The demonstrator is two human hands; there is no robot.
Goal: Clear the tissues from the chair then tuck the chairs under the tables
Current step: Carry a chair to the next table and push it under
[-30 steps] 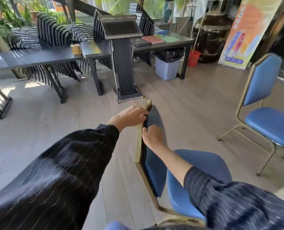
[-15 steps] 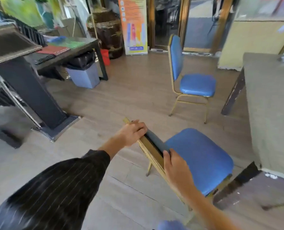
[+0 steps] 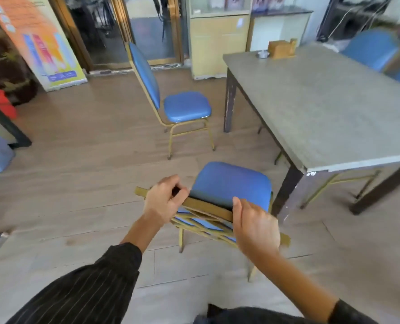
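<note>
Just beside the near corner of the table point(image 3: 330, 108), the chair point(image 3: 231, 181) now stands with its seat facing that corner and its back towards the person; half a second ago it stood at a slant with the table only at the edge of view, and the black stand seen then is gone from sight. The seat's front edge is near the table's corner leg but not under the top. The top rail of the chair's back runs between the two hands. The left hand point(image 3: 164, 202) grips the rail near its left end, its fingers point(image 3: 171, 183) curled tightly over the top. The right hand point(image 3: 255, 228) holds the rail near its right end, the thumb point(image 3: 237, 204) laid against the cushion side; its other fingers are hidden under the hand. A second chair point(image 3: 185, 106) stands apart from the table's far left leg, and a wooden box point(image 3: 280, 49) sits at the table's far end.
</note>
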